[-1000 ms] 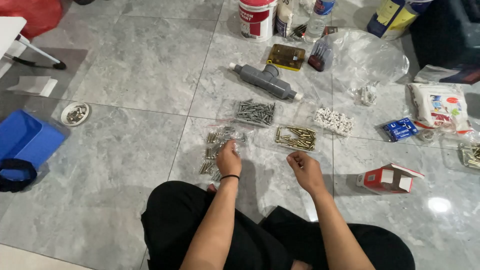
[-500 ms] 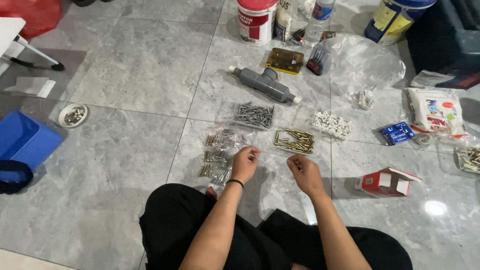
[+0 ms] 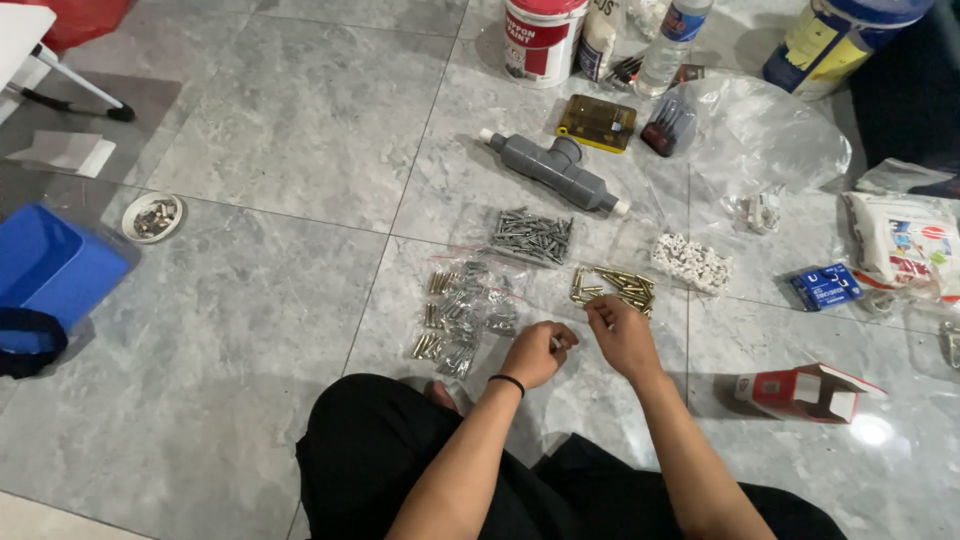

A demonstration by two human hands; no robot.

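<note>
Our left hand (image 3: 536, 354) is curled into a loose fist with a small silvery piece pinched at its fingertips — too small to tell its kind. It has moved since a second ago: it then lay flat on the mixed pile of screws and anchors (image 3: 462, 318), and it now sits to the right of that pile, drawn in toward our right hand (image 3: 622, 337). The right hand has also closed the gap — its fingers are bent, the tips near the left hand's fingertips; whether it grips anything we cannot tell. Both hands now meet just above our knees, so we judge that a piece picked from the mixed pile is being passed or examined between them.

Just beyond the right hand lies the bag of brass-coloured screws (image 3: 614, 286), nearly touching its knuckles. Farther ahead of the left hand lies the heap of grey screws (image 3: 532, 237); to the right of it, the white plastic clips (image 3: 691, 262). Well ahead sits the grey pipe tee (image 3: 556, 168). Off to the right of the right hand lies the red carton (image 3: 805, 391), open.
</note>
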